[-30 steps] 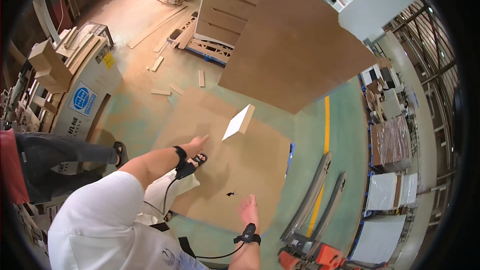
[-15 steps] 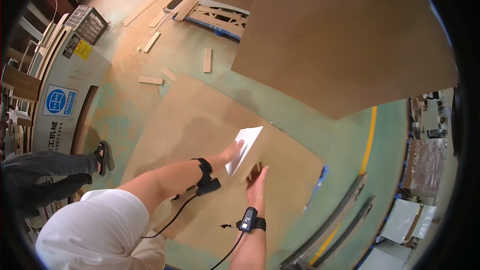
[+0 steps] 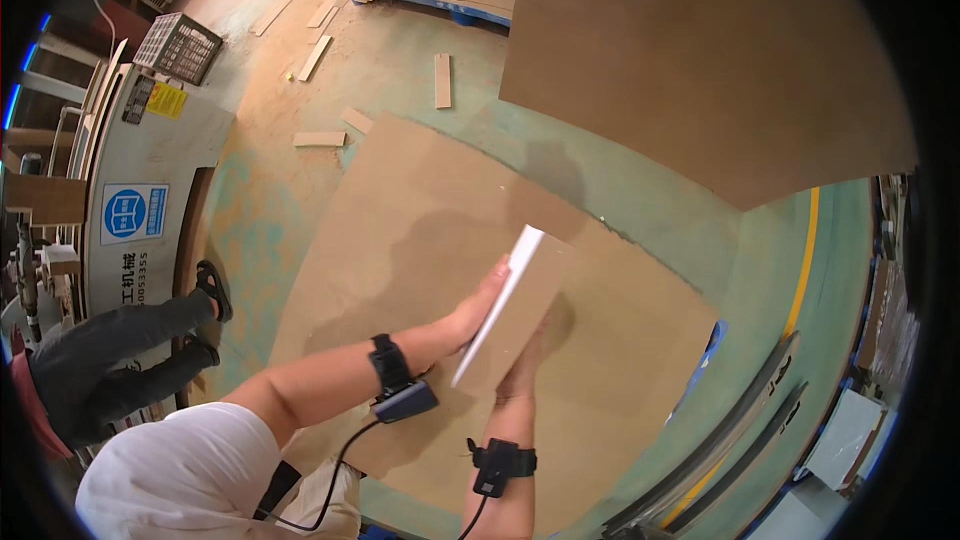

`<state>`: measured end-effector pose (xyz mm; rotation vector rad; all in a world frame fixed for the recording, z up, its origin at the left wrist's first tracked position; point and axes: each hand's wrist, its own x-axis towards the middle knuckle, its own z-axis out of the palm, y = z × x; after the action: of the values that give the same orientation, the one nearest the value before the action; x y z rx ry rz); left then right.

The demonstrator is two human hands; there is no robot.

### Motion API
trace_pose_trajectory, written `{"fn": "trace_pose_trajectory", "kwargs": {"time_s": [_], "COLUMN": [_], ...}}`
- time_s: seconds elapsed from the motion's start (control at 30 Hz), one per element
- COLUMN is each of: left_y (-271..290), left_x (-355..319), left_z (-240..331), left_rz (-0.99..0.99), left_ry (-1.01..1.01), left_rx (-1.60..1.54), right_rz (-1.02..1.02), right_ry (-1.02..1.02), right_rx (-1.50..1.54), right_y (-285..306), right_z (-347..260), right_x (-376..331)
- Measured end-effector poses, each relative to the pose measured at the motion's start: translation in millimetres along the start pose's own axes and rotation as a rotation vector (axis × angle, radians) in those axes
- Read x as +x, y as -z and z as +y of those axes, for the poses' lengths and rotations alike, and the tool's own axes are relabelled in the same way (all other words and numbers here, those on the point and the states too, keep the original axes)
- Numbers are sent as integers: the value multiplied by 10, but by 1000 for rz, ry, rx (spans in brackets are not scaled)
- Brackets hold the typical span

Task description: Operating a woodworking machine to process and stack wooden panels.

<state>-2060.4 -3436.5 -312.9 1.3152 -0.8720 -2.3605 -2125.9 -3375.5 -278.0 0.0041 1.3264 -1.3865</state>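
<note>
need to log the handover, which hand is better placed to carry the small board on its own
Probably the left hand: it grips the small board along its white face. The right hand sits underneath, mostly hidden, seemingly only propping it above the large brown sheet.

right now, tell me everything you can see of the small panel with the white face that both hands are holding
The small rectangular board with a white face and brown back looks like laminated fibreboard. It is thin and flat, held tilted on edge, its brown side facing the camera and its white face showing as a narrow strip. The left hand grips its white side, the right hand supports it from below. It hangs above the large brown sheet on the floor.
</note>
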Motion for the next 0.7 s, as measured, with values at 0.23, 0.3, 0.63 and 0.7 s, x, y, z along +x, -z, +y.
{"fn": "trace_pose_trajectory", "kwargs": {"time_s": [0.23,0.3,0.63,0.7], "left_y": [649,974,1259,1346], "left_x": [228,465,1259,1309], "left_z": [191,-3,-608,-713], "left_rz": [-47,-13,-179,-143], "left_ry": [202,265,382,326], "left_rx": [127,238,183,184], "right_rz": [49,45,219,248], "right_ry": [-98,-171,-121,-179], "right_rx": [62,135,184,158], "right_y": [-193,-341,411,423], "right_z": [823,1045,2030,2175], "right_x": [571,767,1485,1303]}}
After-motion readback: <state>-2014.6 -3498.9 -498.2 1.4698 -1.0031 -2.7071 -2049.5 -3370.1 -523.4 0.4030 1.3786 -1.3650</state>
